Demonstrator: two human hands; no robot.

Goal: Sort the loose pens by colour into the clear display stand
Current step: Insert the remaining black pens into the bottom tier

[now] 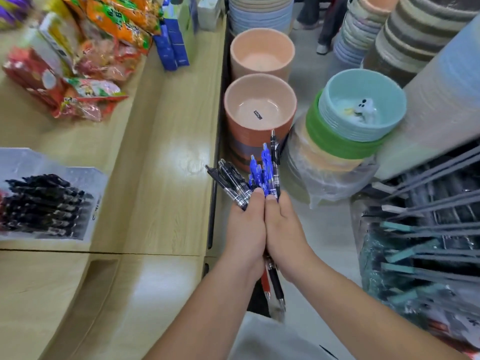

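My left hand [245, 229] and my right hand [283, 229] are pressed together around one bundle of pens [255, 175], just past the right edge of the wooden counter [166, 157]. Black pens fan out to the left above my left thumb, and blue pens with one tall black pen stand above my right thumb. Below my wrists a red pen [265, 283] and a black pen tip stick out. The clear display stand [85, 178] sits at the counter's left edge with several black pens lying in it.
Snack packets [78, 74] and blue boxes [171, 45] lie at the back of the counter. Stacks of plastic basins [259, 105] stand right of the counter. A rack of grey and teal sticks [426, 229] fills the right side.
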